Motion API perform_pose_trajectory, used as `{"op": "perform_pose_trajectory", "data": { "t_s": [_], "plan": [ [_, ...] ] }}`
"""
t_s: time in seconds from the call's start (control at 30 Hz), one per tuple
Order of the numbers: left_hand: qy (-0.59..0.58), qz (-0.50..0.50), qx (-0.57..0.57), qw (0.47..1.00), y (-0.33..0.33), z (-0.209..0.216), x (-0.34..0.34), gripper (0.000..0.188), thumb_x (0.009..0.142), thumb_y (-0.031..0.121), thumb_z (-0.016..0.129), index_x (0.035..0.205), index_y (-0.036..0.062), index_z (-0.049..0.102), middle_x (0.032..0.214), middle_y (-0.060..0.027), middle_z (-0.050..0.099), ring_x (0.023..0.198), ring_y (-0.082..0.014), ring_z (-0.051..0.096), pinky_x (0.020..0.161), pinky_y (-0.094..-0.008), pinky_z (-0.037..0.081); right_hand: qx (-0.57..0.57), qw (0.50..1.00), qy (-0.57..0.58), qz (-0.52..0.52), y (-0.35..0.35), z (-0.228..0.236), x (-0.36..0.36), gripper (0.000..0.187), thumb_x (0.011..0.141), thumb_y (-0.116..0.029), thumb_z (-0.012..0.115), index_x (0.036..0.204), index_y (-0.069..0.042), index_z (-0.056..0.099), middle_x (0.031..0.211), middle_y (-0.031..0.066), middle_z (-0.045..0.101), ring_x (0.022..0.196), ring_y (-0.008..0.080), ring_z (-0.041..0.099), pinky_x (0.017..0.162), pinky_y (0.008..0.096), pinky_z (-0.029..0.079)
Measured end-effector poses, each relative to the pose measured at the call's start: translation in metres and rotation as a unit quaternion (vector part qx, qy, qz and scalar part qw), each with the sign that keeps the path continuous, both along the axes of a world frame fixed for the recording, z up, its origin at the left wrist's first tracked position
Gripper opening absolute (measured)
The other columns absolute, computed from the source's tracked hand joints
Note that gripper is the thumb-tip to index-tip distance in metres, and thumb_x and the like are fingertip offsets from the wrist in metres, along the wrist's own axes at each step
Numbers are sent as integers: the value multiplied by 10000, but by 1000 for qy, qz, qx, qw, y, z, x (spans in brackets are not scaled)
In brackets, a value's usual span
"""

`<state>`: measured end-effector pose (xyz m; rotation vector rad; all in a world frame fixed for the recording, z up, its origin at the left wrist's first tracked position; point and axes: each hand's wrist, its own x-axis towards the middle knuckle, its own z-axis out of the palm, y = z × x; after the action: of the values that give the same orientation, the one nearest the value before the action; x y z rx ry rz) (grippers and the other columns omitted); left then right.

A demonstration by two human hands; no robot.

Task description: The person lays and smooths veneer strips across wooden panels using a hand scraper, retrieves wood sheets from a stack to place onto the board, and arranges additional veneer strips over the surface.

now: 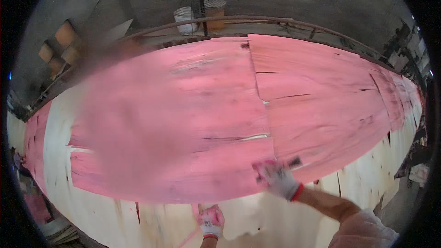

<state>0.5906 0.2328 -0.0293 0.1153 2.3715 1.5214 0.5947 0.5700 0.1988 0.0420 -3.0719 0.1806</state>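
Large pink-coated veneer sheets [317, 87] lie over pale wood veneer [165, 225], with splits and overlapping seams in them. My right hand [281, 183], in a white glove with a red cuff and pink stains, is over the pink sheets' near edge, by the seam. A small dark flat piece [295, 161] sticks out beside its fingers; it is blurred, and its kind is unclear. At the near edge, my left hand [211, 220] is curled on the pale veneer in a pink-stained glove. A narrow pink strip [195, 210] shows next to its fingers.
Beyond the far edge stand a white bucket [185, 20] and an orange-brown bucket [215, 14], behind a curved rail [257, 18]. Brownish blocks [66, 34] are at the far left. A blurred smear covers the left part of the view. Assorted scraps [419, 174] lie at the right.
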Motion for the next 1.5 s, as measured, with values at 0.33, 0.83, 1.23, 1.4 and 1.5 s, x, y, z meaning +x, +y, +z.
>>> {"op": "perform_pose_trajectory", "data": {
  "t_s": [0.33, 0.83, 1.23, 1.4, 1.5],
  "plan": [
    [-335, 276, 492, 754, 19, 29, -32, 238, 957, 276, 496, 1008, 74, 612, 805, -52, 592, 776, -132, 570, 664, -277, 467, -335, 861, -301, -238, -163, 76, 269, 447, 753, -16, 480, 1194, -47, 548, 993, 132, 686, 921, 329, 656, 810, 445, 521],
    [-226, -283, 83, 928, -39, 207, 62, 236, 874, 293, 608, 958, 92, 700, 768, -24, 647, 587, -117, 551, 538, -295, 454, -347, 859, -113, -358, -230, 116, 353, 395, 808, -143, 581, 1180, -9, 567, 936, 140, 673, 876, 310, 653, 790, 386, 518],
    [114, -383, -223, 889, -134, 272, 323, 357, 898, 481, 495, 942, 172, 671, 834, -159, 682, 771, -357, 656, 704, -462, 520, -467, 825, 39, -315, -272, 82, 403, 556, 824, -137, 633, 1326, 27, 458, 1102, 168, 644, 933, 207, 658, 758, 303, 542],
    [44, -278, -240, 929, -178, 280, 414, 382, 899, 517, 499, 968, 187, 679, 853, -134, 689, 777, -323, 667, 695, -444, 523, -425, 878, -100, -197, -272, 79, 424, 518, 839, -244, 622, 1282, 2, 514, 1038, 143, 673, 874, 235, 657, 809, 337, 523],
    [24, -216, -271, 938, -212, 301, 455, 401, 890, 541, 512, 1039, 200, 660, 820, -131, 689, 777, -342, 666, 697, -446, 523, -383, 892, -189, -151, -279, 102, 416, 414, 829, -278, 610, 1188, -72, 583, 962, 141, 678, 909, 300, 663, 797, 388, 518]
  ]
}}
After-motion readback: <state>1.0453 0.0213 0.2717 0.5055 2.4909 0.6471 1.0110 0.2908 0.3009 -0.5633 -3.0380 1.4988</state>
